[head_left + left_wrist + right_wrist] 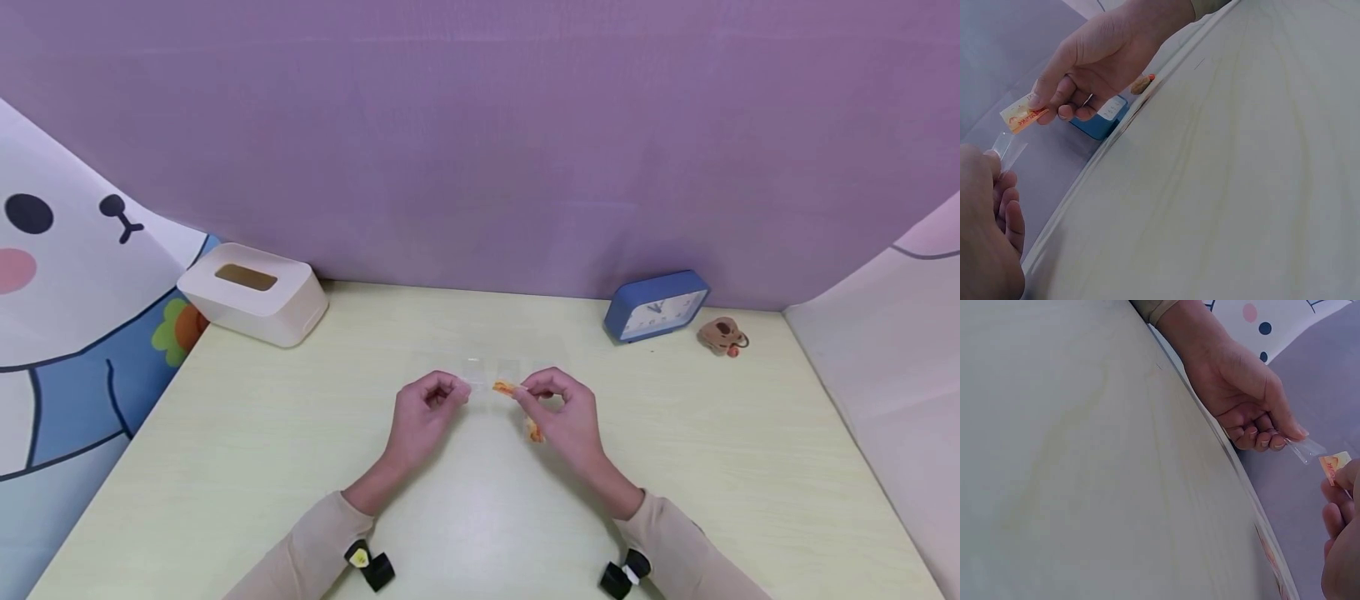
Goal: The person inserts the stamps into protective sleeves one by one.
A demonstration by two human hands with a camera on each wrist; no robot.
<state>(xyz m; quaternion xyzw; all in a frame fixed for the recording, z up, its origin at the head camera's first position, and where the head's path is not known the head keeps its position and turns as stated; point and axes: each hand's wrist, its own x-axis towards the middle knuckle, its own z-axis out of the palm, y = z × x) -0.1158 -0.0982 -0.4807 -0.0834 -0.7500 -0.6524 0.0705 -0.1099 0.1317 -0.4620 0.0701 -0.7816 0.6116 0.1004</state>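
Between thumb and fingers, my left hand [424, 417] pinches a small clear plastic sleeve [1305, 450]. My right hand [567, 417] pinches a small orange-and-yellow printed card [1019, 117] by its edge. Card and sleeve are held up facing each other; in the left wrist view the card sits just above the sleeve's end, with a small gap. On the table by the right hand lies another orange printed piece [535, 432], partly covered by that hand. Faint clear plastic pieces [508, 367] lie beyond the hands, their outlines hard to make out.
A white tissue box [255, 292] stands at the back left of the pale table [255, 467]. Toward the back right are a blue clock [658, 307] and a small brown plush charm [722, 335]. A purple backdrop [480, 150] rises behind the table.
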